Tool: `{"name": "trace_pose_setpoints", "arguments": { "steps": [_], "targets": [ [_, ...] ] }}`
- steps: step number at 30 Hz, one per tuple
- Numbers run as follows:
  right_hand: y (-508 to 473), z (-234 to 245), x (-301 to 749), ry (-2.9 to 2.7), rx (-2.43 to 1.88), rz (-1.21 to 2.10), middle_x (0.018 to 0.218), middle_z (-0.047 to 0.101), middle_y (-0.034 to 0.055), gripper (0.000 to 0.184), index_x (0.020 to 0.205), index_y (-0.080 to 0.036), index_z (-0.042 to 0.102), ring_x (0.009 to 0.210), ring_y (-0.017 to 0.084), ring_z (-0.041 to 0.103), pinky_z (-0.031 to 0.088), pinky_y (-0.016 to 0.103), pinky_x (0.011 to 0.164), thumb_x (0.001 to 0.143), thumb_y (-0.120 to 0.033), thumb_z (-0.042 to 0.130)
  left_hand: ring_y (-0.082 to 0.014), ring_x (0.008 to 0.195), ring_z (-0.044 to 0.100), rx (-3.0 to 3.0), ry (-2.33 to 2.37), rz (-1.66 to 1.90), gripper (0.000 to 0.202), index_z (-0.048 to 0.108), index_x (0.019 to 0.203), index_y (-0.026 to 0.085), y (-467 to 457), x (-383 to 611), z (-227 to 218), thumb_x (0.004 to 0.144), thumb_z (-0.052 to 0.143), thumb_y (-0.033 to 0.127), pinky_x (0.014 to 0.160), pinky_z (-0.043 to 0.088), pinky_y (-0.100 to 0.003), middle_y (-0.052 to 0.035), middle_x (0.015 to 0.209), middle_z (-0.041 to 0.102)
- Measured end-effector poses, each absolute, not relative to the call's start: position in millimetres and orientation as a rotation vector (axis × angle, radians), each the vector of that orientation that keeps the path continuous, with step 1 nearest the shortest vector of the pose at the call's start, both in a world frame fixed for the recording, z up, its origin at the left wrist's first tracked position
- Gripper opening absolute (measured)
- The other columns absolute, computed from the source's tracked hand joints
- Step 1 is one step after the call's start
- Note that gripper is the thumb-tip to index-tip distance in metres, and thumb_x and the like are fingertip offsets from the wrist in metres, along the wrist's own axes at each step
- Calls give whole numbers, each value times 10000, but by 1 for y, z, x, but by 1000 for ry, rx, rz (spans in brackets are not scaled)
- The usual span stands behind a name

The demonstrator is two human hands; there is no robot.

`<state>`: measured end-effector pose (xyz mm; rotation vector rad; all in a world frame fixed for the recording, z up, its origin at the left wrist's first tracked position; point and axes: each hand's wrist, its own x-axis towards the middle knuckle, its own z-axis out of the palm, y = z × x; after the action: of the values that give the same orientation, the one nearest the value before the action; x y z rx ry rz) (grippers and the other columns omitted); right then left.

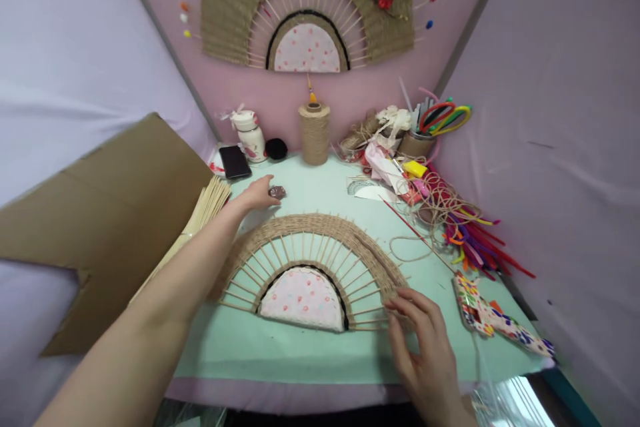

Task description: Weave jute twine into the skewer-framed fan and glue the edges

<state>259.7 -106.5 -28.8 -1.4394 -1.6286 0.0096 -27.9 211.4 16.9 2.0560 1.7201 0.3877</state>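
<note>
A half-round woven fan (310, 223) of tan twine on thin sticks lies on the table, with a pink-dotted white half-circle panel (303, 300) edged in black at its centre. Along the fan's right side runs a thin dark brown twig-like strip (377, 257). My right hand (423, 343) has its bent fingers and thumb at the fan's right end, gripping the woven edge. Past the fan's far left rim, my left hand (260, 192) reaches out, fingers apart beside a small shiny reddish-brown lump (277, 193); whether they touch is unclear.
A finished fan (230, 13) with red flowers hangs on the back wall. Behind stand a twine cone (315, 137), bottle (249, 137) and phone (235, 163). Cardboard (125, 213) and a stick bundle (200, 217) lie left; pipe cleaners (475, 240) and a patterned glue gun (493, 317) lie right.
</note>
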Motion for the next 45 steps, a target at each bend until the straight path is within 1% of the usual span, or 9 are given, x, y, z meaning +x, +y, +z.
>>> {"name": "trace_pose_setpoints", "arguments": {
  "steps": [5, 8, 11, 14, 17, 28, 35, 40, 45],
  "targets": [
    [-97, -21, 242, -1660, -1357, 55, 1104, 615, 117, 203, 1104, -190, 594, 1055, 215, 618, 553, 364, 868, 922, -139, 518, -316, 1217, 567, 2057, 1636, 493, 712, 480, 1322, 127, 202, -24, 5, 661, 717, 244, 1044, 414, -420, -168, 1284, 626],
    [-89, -15, 234, -1675, -1306, 95, 1048, 657, 97, 222, 1106, -200, 591, 1013, 209, 647, 560, 351, 844, 913, -119, 518, -255, 1201, 587, 1997, 1369, 612, 649, 443, 1349, 155, 187, -9, 14, 751, 659, 284, 1007, 456, -390, -139, 1306, 619],
    [-74, -6, 228, -1650, -1308, 109, 1017, 681, 83, 228, 1117, -210, 584, 986, 212, 661, 562, 361, 838, 910, -130, 530, -251, 1210, 585, 1745, 891, 731, 557, 494, 1276, 184, 160, 12, 23, 769, 691, 304, 996, 466, -405, -139, 1326, 610],
    [-55, 6, 226, -1589, -1301, 127, 1020, 678, 84, 216, 1120, -214, 578, 996, 213, 652, 555, 376, 855, 918, -149, 539, -249, 1186, 601, 1629, 682, 693, 462, 560, 1189, 197, 128, 29, 31, 777, 737, 313, 1006, 463, -423, -122, 1272, 648],
    [-39, 19, 227, -1525, -1279, 164, 1016, 664, 80, 186, 1099, -220, 589, 997, 206, 633, 545, 380, 863, 932, -156, 539, -253, 1196, 602, 1569, 565, 657, 424, 594, 1184, 192, 102, 38, 36, 801, 731, 312, 1014, 466, -410, -129, 1280, 649],
    [-24, 34, 213, -1544, -1285, 249, 940, 609, 61, 155, 990, -214, 695, 904, 181, 609, 528, 328, 794, 950, -211, 545, -213, 1042, 673, 1781, 823, 816, 323, 645, 1131, 186, 59, 29, 17, 813, 592, 164, 917, 539, -370, -82, 1132, 721],
    [-23, 28, 209, -1535, -1403, 423, 868, 631, 44, 173, 993, -222, 736, 812, 170, 610, 510, 308, 741, 925, -245, 579, -198, 1144, 637, 2218, 858, 979, 313, 620, 1167, 201, 47, 24, 6, 898, 493, 104, 1004, 509, -391, -84, 1194, 701],
    [-18, 19, 205, -1381, -1381, 739, 839, 648, 25, 155, 963, -222, 762, 763, 147, 599, 481, 272, 680, 838, -208, 672, -185, 1222, 588, 2485, 767, 1033, 324, 581, 1212, 195, 43, 14, 1, 921, 507, 71, 1060, 473, -355, -101, 1237, 668],
    [-11, 7, 199, -1205, -1296, 927, 825, 629, 15, 130, 906, -210, 763, 690, 122, 551, 451, 253, 613, 803, -259, 700, -209, 1254, 564, 2607, 758, 1009, 366, 559, 1252, 188, 49, 8, -3, 904, 568, 78, 1082, 455, -375, -117, 1278, 638]
  ]
}}
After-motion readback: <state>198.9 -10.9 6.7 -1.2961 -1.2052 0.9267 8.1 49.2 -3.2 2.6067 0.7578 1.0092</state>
